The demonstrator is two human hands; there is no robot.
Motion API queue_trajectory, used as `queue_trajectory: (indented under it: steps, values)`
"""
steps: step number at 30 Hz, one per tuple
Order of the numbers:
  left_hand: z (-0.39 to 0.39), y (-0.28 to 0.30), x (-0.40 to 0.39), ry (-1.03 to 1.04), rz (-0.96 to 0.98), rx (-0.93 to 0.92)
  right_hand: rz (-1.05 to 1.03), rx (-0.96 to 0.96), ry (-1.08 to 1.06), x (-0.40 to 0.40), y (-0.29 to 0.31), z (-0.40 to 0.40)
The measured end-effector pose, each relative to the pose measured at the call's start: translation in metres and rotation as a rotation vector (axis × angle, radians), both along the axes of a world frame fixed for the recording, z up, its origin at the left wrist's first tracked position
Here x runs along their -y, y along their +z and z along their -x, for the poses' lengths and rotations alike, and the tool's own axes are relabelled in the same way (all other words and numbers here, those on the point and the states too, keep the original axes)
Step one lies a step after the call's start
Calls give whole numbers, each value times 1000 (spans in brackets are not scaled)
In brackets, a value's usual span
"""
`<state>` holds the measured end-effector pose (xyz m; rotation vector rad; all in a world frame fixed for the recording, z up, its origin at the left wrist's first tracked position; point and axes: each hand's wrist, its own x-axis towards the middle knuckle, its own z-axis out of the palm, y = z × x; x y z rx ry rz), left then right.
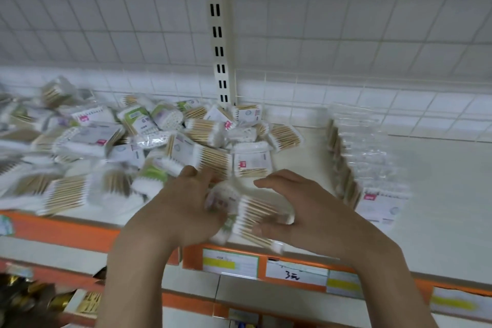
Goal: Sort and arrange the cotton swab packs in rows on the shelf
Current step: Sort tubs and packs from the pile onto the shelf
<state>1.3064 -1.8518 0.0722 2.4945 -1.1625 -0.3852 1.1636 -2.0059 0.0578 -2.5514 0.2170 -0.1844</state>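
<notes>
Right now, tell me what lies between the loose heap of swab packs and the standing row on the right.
In the head view, bare shelf surface separates the heap from the standing row; nearer the front edge, both hands hold a few packs in that gap.

Swab packs (149, 141): glossy clear plastic, wooden sticks, paper labels
Shelf (439, 181): smooth matt cream
Back panel (106, 21): wire grid

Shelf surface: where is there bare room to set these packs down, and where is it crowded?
Bare shelf lies right of the standing row of packs, out to the right edge. A narrower bare strip runs between that row and the loose pile. The left half is crowded with heaped packs. Both hands, left and right, hold packs at the front edge.
</notes>
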Motion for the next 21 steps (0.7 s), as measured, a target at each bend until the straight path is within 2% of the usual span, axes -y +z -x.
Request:
queue_trajectory:
  steps: [3, 9, 17, 21]
  values:
    - [-5, -7, 4, -59, -33, -44, -24, -76, -62, -1, -8, 0]
    - [-14, -23, 14, -148, -75, -13, -81, -189, -187, -6, -18, 0]
    - [-26, -27, 6, -231, 137, -94, -255, -91, -308, -21, -22, 7]
    - [-33, -21, 1, -239, 193, -195, -184, -21, -393, -29, -19, 16]
